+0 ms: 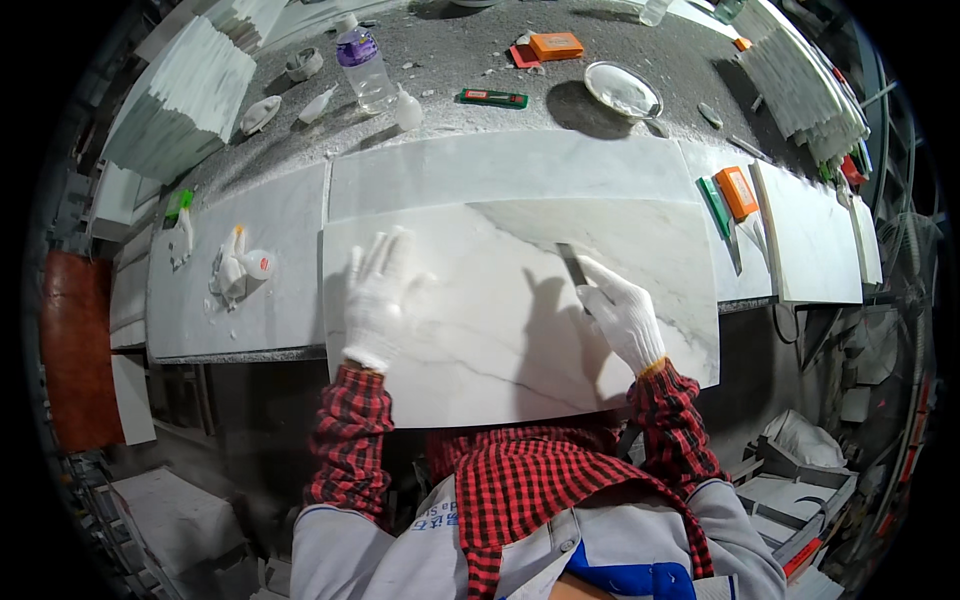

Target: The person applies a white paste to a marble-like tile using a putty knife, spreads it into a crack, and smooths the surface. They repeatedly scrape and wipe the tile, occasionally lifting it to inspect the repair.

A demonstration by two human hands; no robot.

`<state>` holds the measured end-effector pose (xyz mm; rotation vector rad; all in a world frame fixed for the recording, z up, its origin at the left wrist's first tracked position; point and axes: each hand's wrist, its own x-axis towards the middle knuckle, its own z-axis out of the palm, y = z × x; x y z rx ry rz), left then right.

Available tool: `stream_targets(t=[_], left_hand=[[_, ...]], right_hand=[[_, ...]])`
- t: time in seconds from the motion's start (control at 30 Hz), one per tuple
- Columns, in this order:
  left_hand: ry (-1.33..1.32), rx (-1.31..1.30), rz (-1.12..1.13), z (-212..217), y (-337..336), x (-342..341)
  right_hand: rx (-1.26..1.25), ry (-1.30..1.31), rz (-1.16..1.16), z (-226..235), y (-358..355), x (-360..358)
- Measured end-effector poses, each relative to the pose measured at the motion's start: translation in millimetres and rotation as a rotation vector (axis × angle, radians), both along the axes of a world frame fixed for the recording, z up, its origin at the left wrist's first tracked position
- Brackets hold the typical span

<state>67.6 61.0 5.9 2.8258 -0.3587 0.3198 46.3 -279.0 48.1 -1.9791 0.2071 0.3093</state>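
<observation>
A white marble slab (470, 340) with grey veins lies in front of me, its near edge close to my apron. My left hand (378, 300), in a white knit glove, rests flat on the left part of the slab with its fingers spread. My right hand (622, 312), gloved the same way, is closed on a thin dark scraper blade (571, 263) over the slab's right half. The blade points up and away from me and casts a shadow with the hand. I cannot tell whether its tip touches the stone.
Behind lie a bottle (364, 68), a green box (492, 98), an orange box (556, 46) and a bowl of white powder (622, 92). Rightward are another orange box (737, 193) and a green-handled knife (714, 206). White clumps (232, 272) lie left. Slab stacks (180, 105) flank the bench.
</observation>
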Motion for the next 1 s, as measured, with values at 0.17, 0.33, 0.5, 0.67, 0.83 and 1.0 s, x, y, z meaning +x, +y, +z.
stream_targets(t=[0.17,0.33,0.5,0.67,0.83,1.0], left_hand=[[-0.026,-0.137,-0.064,-4.9,-50.8,-0.5],[-0.012,0.159,-0.015,-8.9,-86.4,19.1],[-0.071,-0.181,-0.242,-19.0,-101.5,38.4],[0.002,-0.614,-0.114,-5.8,-92.7,26.4],[-0.082,-0.299,-0.279,-8.5,-92.2,47.4],[0.259,-0.625,-0.341,-0.6,-84.7,47.9]], right_hand=[[-0.075,-0.111,0.185,-26.4,-10.4,41.4],[-0.200,0.084,0.194,-10.0,-23.9,73.0],[-0.066,0.160,0.141,-10.0,-27.0,76.2],[-0.077,0.033,0.252,-21.5,-47.7,79.6],[-0.205,0.047,0.351,-7.9,-33.9,100.1],[-0.198,0.054,0.362,-13.8,-38.1,106.7]])
